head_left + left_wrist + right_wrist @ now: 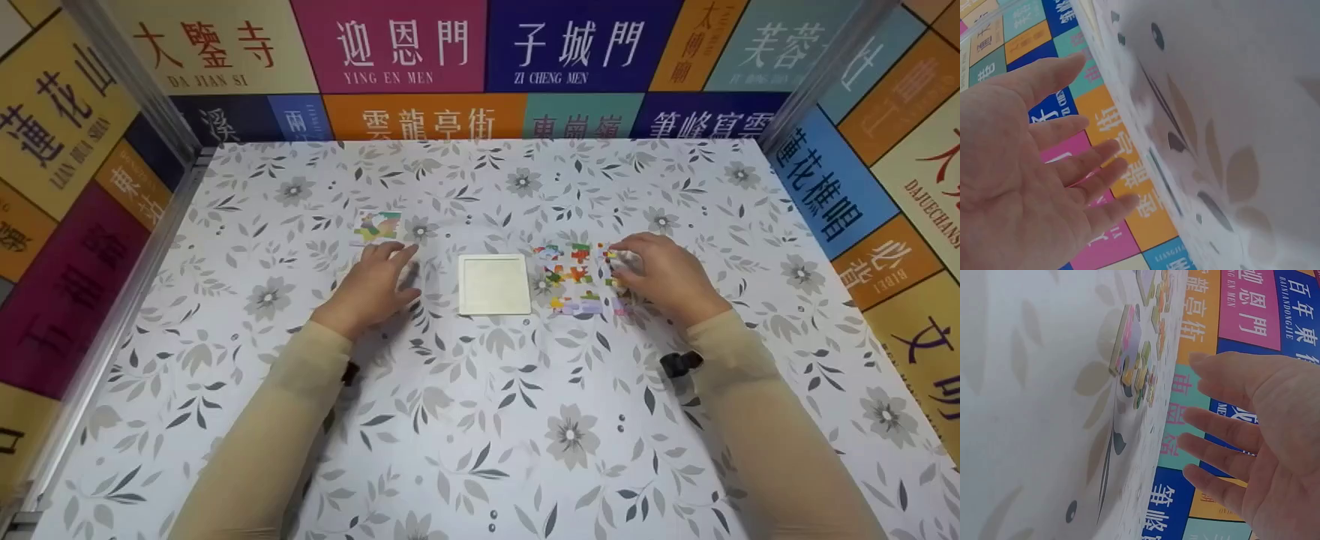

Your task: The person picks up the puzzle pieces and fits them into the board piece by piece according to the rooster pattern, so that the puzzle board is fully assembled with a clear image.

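A square cream puzzle tray [495, 286] with a raised rim lies on the table between the two hands. Right of it several colourful jigsaw pieces [574, 274] are spread out. My left hand [369, 289] hovers left of the tray, just below a small printed picture card [377, 226], its fingers spread and holding nothing. My right hand [666, 276] is beside the rightmost pieces, its fingertips overlapping them in the head view. In the right wrist view, its fingers are relaxed with nothing between them, and the pieces [1129, 340] lie flat on the tabletop beyond.
A white cloth [495, 465] printed with grey leaves and flowers covers the table. Panels [405, 45] with coloured blocks and Chinese lettering stand along the back and both sides. A dark wrist strap [681, 364] shows at the right sleeve.
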A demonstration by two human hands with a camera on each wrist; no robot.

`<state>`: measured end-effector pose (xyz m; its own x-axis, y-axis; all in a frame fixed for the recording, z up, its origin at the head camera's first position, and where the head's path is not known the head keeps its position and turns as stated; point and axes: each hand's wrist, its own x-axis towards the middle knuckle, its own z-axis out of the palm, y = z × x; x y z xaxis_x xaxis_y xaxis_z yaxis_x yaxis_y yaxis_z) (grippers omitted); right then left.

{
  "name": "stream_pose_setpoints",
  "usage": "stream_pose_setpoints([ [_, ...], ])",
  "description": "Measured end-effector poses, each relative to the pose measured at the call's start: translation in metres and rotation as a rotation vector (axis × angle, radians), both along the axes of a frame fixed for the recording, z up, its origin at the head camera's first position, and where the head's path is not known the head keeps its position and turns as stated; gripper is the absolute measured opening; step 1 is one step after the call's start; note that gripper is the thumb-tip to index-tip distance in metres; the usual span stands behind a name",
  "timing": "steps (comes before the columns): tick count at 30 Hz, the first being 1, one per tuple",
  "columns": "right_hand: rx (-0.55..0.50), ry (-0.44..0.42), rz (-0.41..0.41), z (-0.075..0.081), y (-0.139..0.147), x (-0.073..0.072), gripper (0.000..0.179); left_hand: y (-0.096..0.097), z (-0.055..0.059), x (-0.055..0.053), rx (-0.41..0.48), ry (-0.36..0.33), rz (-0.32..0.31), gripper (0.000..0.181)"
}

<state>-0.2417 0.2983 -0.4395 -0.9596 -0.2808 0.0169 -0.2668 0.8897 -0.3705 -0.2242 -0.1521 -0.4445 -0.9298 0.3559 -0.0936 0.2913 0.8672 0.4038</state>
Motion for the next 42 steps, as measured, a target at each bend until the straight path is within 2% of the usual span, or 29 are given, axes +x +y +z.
stream_pose_setpoints([
  [4, 0.009, -0.005, -0.001, 0.0, 0.002, -0.001, 0.036, 0.009, 0.001, -0.005, 0.03, 0.024, -0.032, 0.07],
  [9, 0.016, -0.023, 0.004, -0.001, 0.006, -0.002, 0.033, 0.022, 0.001, -0.009, 0.006, 0.047, -0.098, 0.066],
  [20, -0.002, -0.051, -0.008, -0.001, 0.003, -0.008, 0.034, 0.042, -0.003, -0.018, 0.029, 0.03, -0.185, 0.065],
  [24, 0.005, -0.054, -0.001, 0.001, 0.003, -0.011, 0.035, 0.046, -0.002, -0.02, 0.032, 0.013, -0.197, 0.064],
  [33, 0.05, -0.06, 0.033, -0.003, 0.002, -0.029, 0.033, 0.048, -0.004, -0.021, 0.0, -0.037, -0.206, 0.065],
  [42, -0.102, -0.156, 0.007, -0.005, 0.005, -0.034, 0.036, 0.052, -0.009, -0.017, -0.022, -0.067, -0.208, 0.065],
])
